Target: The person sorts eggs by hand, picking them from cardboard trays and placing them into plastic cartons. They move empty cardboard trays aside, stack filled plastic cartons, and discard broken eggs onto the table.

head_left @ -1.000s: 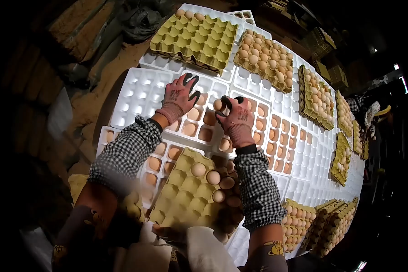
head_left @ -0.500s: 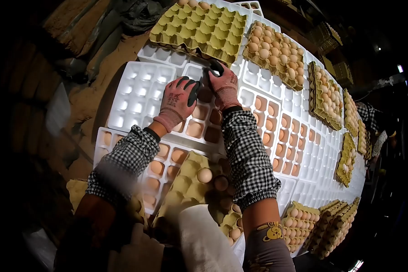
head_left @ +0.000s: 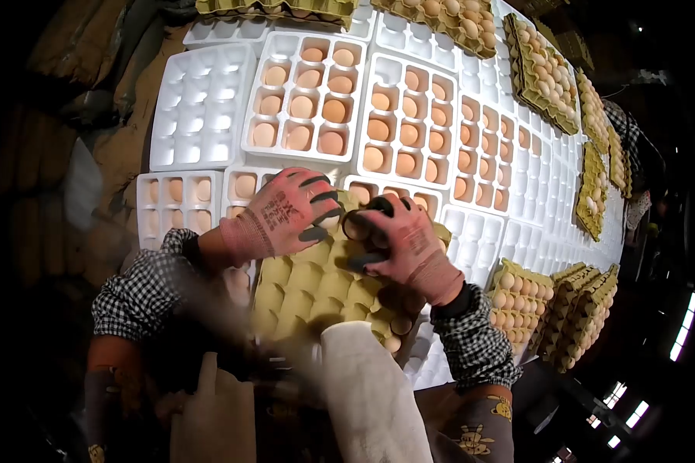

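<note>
Both my hands, in pink gloves with dark fingertips, are over a yellow-green pulp egg tray (head_left: 286,289) close to my body. My left hand (head_left: 274,216) curls its fingers round a pale egg (head_left: 330,222), partly hidden under the fingertips. My right hand (head_left: 409,247) has thumb and fingers closed about a shaded brown egg (head_left: 354,227) at the tray's far edge. The tray's near cups hold no eggs. Just beyond stands a white foam egg box (head_left: 353,147) with brown eggs in its cells; its back-left cell has none.
An eggless white foam tray (head_left: 201,104) lies at the left. More foam boxes (head_left: 446,184) spread right, several with eggs. Egg-filled pulp trays (head_left: 544,77) stand along the back and right, with stacked ones (head_left: 579,316) at near right. A checked sleeve of another person (head_left: 624,127) shows at far right.
My hands have drawn back from the far foam box to the near pulp tray and now close on eggs there. The view has tilted lower.
</note>
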`<state>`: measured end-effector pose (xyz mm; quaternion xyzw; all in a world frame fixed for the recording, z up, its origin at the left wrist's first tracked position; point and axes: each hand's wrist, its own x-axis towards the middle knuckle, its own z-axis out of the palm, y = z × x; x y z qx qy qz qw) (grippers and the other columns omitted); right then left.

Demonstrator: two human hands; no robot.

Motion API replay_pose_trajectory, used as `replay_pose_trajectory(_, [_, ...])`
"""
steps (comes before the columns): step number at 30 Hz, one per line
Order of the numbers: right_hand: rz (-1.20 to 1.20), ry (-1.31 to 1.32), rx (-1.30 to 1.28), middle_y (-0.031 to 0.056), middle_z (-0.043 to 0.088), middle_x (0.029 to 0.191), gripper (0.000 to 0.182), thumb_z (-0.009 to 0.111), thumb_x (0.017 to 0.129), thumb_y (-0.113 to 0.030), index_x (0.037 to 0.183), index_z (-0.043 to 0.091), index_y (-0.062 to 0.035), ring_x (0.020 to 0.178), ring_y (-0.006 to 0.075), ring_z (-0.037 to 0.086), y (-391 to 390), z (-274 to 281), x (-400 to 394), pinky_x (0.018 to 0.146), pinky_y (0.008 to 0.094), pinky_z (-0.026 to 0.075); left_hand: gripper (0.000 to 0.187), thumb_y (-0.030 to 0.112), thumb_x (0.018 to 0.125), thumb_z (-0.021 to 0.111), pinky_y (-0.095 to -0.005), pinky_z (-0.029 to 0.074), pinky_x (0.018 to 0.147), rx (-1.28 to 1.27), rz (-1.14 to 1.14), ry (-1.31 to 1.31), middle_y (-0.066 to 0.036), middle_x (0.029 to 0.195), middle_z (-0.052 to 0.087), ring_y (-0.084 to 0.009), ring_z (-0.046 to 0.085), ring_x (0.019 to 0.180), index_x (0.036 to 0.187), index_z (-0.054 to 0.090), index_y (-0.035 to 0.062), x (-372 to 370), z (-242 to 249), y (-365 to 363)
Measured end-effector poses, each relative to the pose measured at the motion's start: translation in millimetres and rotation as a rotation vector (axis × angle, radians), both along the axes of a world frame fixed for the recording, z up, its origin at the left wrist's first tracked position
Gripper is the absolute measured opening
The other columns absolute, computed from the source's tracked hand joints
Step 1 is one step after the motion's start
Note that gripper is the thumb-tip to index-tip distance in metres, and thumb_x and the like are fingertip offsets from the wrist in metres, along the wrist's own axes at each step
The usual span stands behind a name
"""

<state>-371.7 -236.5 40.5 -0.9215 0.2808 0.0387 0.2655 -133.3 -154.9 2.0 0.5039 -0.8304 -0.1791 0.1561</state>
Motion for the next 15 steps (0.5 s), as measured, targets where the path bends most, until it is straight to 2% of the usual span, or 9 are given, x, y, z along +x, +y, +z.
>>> replay_pose_trajectory(2, [-0.031, 0.037, -0.203, 0.0099, 0.054, 0.117, 0.053, 0.082, 0.067, -0.028, 0.116, 0.064, -0.0191, 0.107, 0.0338, 0.055, 24.7, -3.7, -2.6, 0.089, 0.0445, 0.044, 0.048, 0.026, 0.072, 0.077, -0.0450, 0.042, 0.101, 0.074, 0.073, 0.181, -0.012, 0.118, 0.059, -0.0317, 0.055, 0.114, 0.114, 0.060, 0.0077, 0.2, 5.3, -1.5])
replay_pose_trajectory(4, [-0.208, -0.182, -0.016, 0.0091, 0.057, 0.112, 0.049, 0.077, 0.073, -0.022, 0.119, 0.062, -0.0148, 0.103, 0.0265, 0.058, 20.0, 0.0, -13.6, 0.089, 0.0391, 0.045, 0.042, 0.014, 0.072, 0.075, -0.0396, 0.049, 0.089, 0.265, 0.305, 0.683, -0.014, 0.106, 0.060, -0.0332, 0.060, 0.102, 0.110, 0.060, 0.0054, -8.1, 14.9, 0.3])
replay_pose_trajectory(6, [-0.592, -0.656, 0.718, 0.0069, 0.061, 0.106, 0.043, 0.071, 0.079, -0.016, 0.119, 0.060, -0.0056, 0.099, 0.0179, 0.061, 15.1, 5.1, -36.9, 0.086, 0.0310, 0.049, 0.040, 0.013, 0.073, 0.074, -0.0387, 0.050, 0.087, 0.252, 0.414, 0.911, -0.015, 0.102, 0.059, -0.0346, 0.060, 0.096, 0.110, 0.060, 0.0055, -19.9, 28.0, 2.9])
replay_pose_trajectory(7, [-0.763, -0.783, 0.950, 0.0061, 0.063, 0.104, 0.039, 0.065, 0.083, -0.013, 0.118, 0.057, 0.0015, 0.095, 0.0130, 0.061, 10.3, 14.7, -49.7, 0.081, 0.0253, 0.050, 0.039, 0.016, 0.075, 0.074, -0.0394, 0.050, 0.086, 0.259, 0.288, 0.744, -0.014, 0.105, 0.059, -0.0332, 0.060, 0.096, 0.110, 0.060, 0.0062, -28.1, 36.0, 5.1])
replay_pose_trajectory(8, [-0.785, -0.784, 1.034, 0.0067, 0.064, 0.100, 0.036, 0.062, 0.085, -0.011, 0.118, 0.057, 0.0021, 0.090, 0.0131, 0.062, -2.0, 14.3, -69.8, 0.080, 0.0272, 0.051, 0.038, 0.018, 0.076, 0.074, -0.0401, 0.050, 0.086, 0.258, 0.165, 0.578, -0.014, 0.108, 0.059, -0.0318, 0.061, 0.096, 0.110, 0.060, 0.0069, -39.8, 42.6, 6.3])
replay_pose_trajectory(10, [-0.839, -0.857, 1.102, 0.0065, 0.066, 0.100, 0.034, 0.061, 0.086, -0.012, 0.118, 0.057, 0.0017, 0.090, 0.0129, 0.062, -3.5, 9.6, -88.7, 0.079, 0.0270, 0.051, 0.042, 0.032, 0.080, 0.073, -0.0368, 0.051, 0.080, 0.164, 0.035, -0.101, -0.012, 0.114, 0.055, -0.0281, 0.060, 0.100, 0.112, 0.059, 0.0084, -85.7, 37.6, 20.5])
replay_pose_trajectory(12, [-0.647, -0.444, 0.718, 0.0043, 0.065, 0.097, 0.038, 0.070, 0.080, -0.015, 0.116, 0.061, -0.0063, 0.092, 0.0153, 0.063, -4.3, 2.2, -92.7, 0.082, 0.0295, 0.050, 0.045, 0.040, 0.080, 0.071, -0.0375, 0.050, 0.081, 0.161, 0.018, -0.258, -0.012, 0.115, 0.056, -0.0268, 0.060, 0.101, 0.113, 0.059, 0.0106, -104.1, 25.4, 21.8])
replay_pose_trajectory(14, [-0.269, 0.046, -0.081, 0.0049, 0.063, 0.101, 0.039, 0.075, 0.075, -0.019, 0.113, 0.065, -0.0137, 0.099, 0.0229, 0.062, 9.4, 8.4, -72.8, 0.087, 0.0370, 0.049, 0.044, 0.040, 0.080, 0.070, -0.0384, 0.049, 0.082, 0.254, 0.103, -0.147, -0.012, 0.114, 0.056, -0.0266, 0.059, 0.103, 0.112, 0.059, 0.0113, -98.5, 26.7, 16.1])
replay_pose_trajectory(15, [-0.252, 0.092, -0.077, 0.0054, 0.062, 0.103, 0.040, 0.077, 0.073, -0.021, 0.112, 0.066, -0.0159, 0.103, 0.0257, 0.061, 7.9, 6.7, -70.0, 0.090, 0.0392, 0.048, 0.044, 0.040, 0.080, 0.070, -0.0393, 0.049, 0.082, 0.380, 0.161, 0.000, -0.012, 0.114, 0.056, -0.0264, 0.058, 0.105, 0.112, 0.059, 0.0120, -96.7, 28.4, 17.9])
